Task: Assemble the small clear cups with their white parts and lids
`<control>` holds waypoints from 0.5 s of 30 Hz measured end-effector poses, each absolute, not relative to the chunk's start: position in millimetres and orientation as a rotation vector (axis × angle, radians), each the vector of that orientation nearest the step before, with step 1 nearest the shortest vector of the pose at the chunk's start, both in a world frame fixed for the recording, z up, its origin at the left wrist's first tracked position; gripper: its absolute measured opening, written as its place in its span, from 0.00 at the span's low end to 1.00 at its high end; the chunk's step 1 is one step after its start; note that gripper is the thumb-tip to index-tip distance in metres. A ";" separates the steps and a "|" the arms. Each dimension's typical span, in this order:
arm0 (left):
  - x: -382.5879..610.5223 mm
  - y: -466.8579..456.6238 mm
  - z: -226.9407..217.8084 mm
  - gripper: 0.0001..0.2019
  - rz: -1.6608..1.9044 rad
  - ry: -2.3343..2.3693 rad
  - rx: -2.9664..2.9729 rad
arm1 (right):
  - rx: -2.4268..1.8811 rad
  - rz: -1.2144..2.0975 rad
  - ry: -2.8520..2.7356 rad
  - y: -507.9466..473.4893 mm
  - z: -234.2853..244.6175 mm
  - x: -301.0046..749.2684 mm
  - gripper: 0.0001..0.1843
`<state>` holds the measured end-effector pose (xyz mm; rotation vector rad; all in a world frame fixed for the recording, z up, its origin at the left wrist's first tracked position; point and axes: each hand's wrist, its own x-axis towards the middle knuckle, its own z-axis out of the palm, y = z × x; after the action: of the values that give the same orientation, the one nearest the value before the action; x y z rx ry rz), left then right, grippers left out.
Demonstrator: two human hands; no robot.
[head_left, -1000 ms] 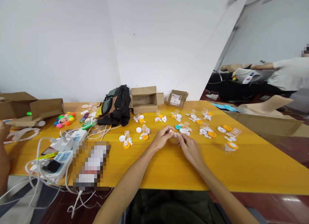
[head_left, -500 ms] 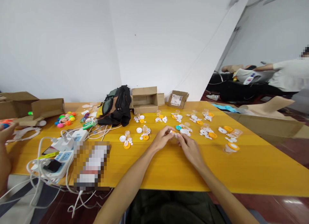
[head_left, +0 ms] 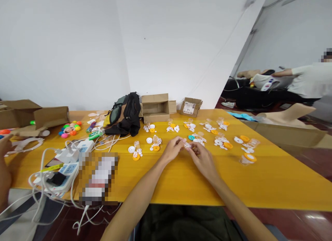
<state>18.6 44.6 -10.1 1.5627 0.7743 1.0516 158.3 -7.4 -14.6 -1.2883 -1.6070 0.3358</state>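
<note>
My left hand (head_left: 173, 149) and my right hand (head_left: 202, 157) meet over the middle of the yellow table (head_left: 181, 178), fingers pinched together on a small clear and white piece (head_left: 187, 144) between the fingertips. Just beyond them lie small sets of white, orange and teal discs (head_left: 197, 140) with tiny clear cups. More such sets (head_left: 136, 151) lie to the left and to the right (head_left: 245, 147).
A black backpack (head_left: 124, 113) and open cardboard boxes (head_left: 155, 106) stand at the table's back. White power strips with cables (head_left: 64, 161) and coloured balls (head_left: 69, 128) lie left. Another person's hand (head_left: 5, 147) shows at the left edge; a person in white is far right.
My hands stay together on the small piece, fingers shifting slightly. The other person's hand at the left edge has moved a little.
</note>
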 end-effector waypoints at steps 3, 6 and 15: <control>19.0 45.5 -10.9 0.25 1.050 0.815 1.573 | -1.241 0.299 -1.607 -7.0 -16.8 158.8 0.23; 19.2 46.1 -11.1 0.25 1.061 0.836 1.591 | -1.191 0.257 -1.613 -5.4 -19.1 159.2 0.21; 17.6 45.2 -7.8 0.23 1.059 0.786 1.557 | -1.230 0.339 -1.590 -6.0 -16.8 157.8 0.23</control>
<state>17.6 45.2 -7.8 1.5568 0.7863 1.0589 157.8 -6.0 -16.8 -1.2305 -1.5902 0.3391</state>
